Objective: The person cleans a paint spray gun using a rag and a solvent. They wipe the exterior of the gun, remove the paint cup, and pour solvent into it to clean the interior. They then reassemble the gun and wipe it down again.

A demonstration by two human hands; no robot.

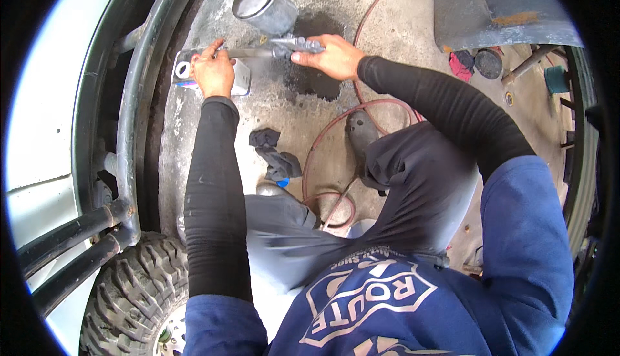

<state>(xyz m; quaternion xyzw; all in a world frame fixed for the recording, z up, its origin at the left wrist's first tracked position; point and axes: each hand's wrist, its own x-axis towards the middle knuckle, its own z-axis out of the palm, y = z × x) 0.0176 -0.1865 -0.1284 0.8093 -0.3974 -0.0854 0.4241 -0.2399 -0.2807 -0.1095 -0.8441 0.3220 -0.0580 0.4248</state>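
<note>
My left hand (215, 72) is over the top of a rectangular can (242, 79) with a round white spout at its left end. Its fingers are bent, and what lies between them is too small to make out. Thumb and fingers of my right hand (332, 57) close round a grey metal tool (297, 44) that looks like a spray gun; its far end points left, towards the can. Just beyond the tool a grey, paint-smeared round tin (265, 7) stands on the concrete, beside a dark wet stain (316, 81).
A red hose (316, 143) loops over the floor near my shoes. Dark crumpled cloths (278, 159) lie between my arms. Along the left run a vehicle's black tube bars (132, 110) above a knobby tyre (132, 291). A grey panel (510, 7) hangs at upper right, near a red cloth (461, 65).
</note>
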